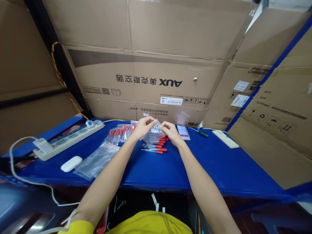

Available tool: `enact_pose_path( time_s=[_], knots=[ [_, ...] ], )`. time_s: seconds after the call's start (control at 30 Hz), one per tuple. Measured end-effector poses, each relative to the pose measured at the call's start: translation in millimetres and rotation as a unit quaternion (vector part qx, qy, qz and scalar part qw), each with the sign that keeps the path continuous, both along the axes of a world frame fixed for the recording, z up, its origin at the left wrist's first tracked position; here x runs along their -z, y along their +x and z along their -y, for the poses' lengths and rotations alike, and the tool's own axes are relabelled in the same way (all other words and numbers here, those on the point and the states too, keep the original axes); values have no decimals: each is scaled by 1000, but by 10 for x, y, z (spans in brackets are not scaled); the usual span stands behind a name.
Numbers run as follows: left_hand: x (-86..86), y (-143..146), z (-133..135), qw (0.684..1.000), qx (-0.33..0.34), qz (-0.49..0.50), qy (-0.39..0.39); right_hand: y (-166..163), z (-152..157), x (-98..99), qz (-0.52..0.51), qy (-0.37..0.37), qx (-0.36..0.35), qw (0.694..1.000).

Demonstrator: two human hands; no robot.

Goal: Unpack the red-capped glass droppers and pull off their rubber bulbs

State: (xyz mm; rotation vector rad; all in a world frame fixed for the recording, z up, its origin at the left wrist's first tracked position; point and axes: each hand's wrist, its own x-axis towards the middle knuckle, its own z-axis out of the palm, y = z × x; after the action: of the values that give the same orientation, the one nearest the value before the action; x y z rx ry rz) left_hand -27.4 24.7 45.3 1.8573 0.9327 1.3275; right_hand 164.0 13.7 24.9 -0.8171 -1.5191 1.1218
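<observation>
Between my two hands is a clear plastic zip bag [153, 137], held up over the blue table. My left hand [144, 126] pinches one upper corner, and my right hand [172, 131] pinches the other side. Whether anything is inside the bag I cannot make out. Just under it lie several red-capped glass droppers [159, 150], their thin tips pointing left. To the left of my left hand, a row of filled bags with red-capped droppers [119, 131] rests on the table. Nearer to me is a stack of flat, clear bags [97, 161], beside my left forearm.
A white power strip [73, 138] with a plugged-in charger [43, 145] runs along the left. A white earbud case [71, 163] lies nearby. On the right are a phone [183, 132], a green screwdriver [201, 132] and a white power bank-like object [225, 139]. Cardboard [156, 74] walls the back.
</observation>
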Motion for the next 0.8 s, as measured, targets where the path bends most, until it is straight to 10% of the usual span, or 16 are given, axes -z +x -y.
enact_pose_path(
  time_s=[0.8],
  knots=[
    [-117,44,144,994,1,-102,47,-92,85,-105,9,41,-5,999]
  ],
)
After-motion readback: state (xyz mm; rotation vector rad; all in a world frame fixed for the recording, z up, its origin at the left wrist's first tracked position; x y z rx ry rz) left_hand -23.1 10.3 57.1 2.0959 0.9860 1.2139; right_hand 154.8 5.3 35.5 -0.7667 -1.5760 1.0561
